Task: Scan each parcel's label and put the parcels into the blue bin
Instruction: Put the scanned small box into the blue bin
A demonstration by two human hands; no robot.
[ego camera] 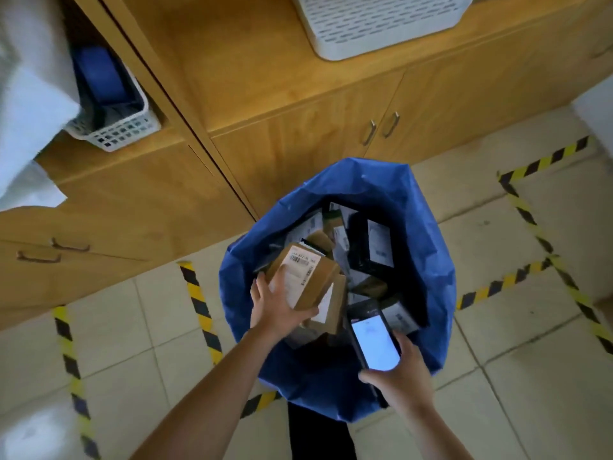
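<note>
The blue bin, lined with a blue bag, stands on the floor below me and holds several parcels, brown boxes and black bags with white labels. My left hand grips a brown cardboard parcel from its near end, over the bin's mouth; its white barcode label faces up. To the right, my right hand holds a phone with a lit screen above the bin's near right rim.
Wooden cabinets with metal handles stand just behind the bin. A white slotted basket sits in an open shelf at left, another white basket on top. Yellow-black tape marks the tiled floor.
</note>
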